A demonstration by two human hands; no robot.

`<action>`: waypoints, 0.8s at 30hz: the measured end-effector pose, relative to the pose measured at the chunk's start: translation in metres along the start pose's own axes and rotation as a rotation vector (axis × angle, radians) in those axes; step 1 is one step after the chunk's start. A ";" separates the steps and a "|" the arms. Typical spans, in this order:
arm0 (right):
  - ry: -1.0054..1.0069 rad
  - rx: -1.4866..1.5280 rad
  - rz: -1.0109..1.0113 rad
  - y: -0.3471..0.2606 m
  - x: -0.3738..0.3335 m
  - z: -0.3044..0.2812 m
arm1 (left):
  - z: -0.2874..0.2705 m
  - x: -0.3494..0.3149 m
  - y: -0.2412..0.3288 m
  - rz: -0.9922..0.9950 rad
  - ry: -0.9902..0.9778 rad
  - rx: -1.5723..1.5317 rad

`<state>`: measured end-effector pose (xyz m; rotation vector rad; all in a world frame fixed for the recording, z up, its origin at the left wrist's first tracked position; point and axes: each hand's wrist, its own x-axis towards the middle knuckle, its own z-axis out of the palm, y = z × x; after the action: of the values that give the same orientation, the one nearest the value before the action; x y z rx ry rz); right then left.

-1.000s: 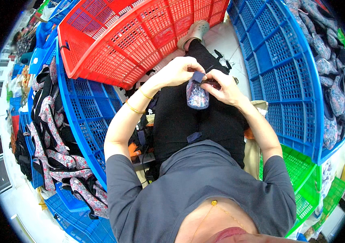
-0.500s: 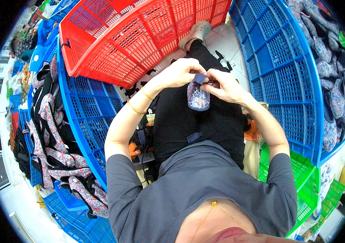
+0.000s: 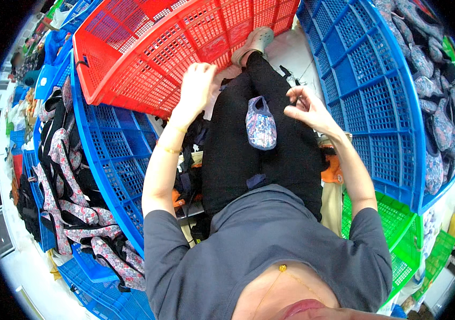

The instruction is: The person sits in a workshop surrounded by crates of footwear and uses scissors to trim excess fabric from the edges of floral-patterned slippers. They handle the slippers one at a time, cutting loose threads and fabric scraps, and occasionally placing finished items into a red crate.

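Floral shoe (image 3: 261, 132): laid on the black trousers (image 3: 224, 154) at the centre of the frame, opening toward the top; held by neither hand.
Left hand (image 3: 198, 88): raised upper left of the shoe, before the red crate (image 3: 147, 72); fingers bent and blurred, so whether anything is pinched cannot be told.
Right hand (image 3: 311, 110): just right of the shoe, fingers curled; whether anything is gripped cannot be told.
Just changed: 0.5 s ago a dark blue tab was held at the opening by 2 hands; now the hands are parted and no tab is seen there.
Meaning: work at the opening seems paused or finished.
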<state>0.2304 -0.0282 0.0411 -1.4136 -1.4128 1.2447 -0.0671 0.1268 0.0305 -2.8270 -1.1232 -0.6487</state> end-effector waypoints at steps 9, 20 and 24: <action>-0.128 0.247 0.065 0.009 -0.008 0.037 | -0.008 -0.026 0.086 -0.263 -0.671 -1.292; 0.153 0.168 -0.057 0.042 -0.040 0.060 | 0.007 -0.056 0.097 -0.378 -0.448 -1.276; 0.174 0.135 -0.024 0.035 -0.045 0.071 | 0.011 -0.062 0.098 -0.471 -0.483 -1.492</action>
<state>0.1746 -0.0838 -0.0041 -1.3738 -1.2025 1.1502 -0.0387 0.0165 0.0079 -4.0706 -2.0500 -1.2910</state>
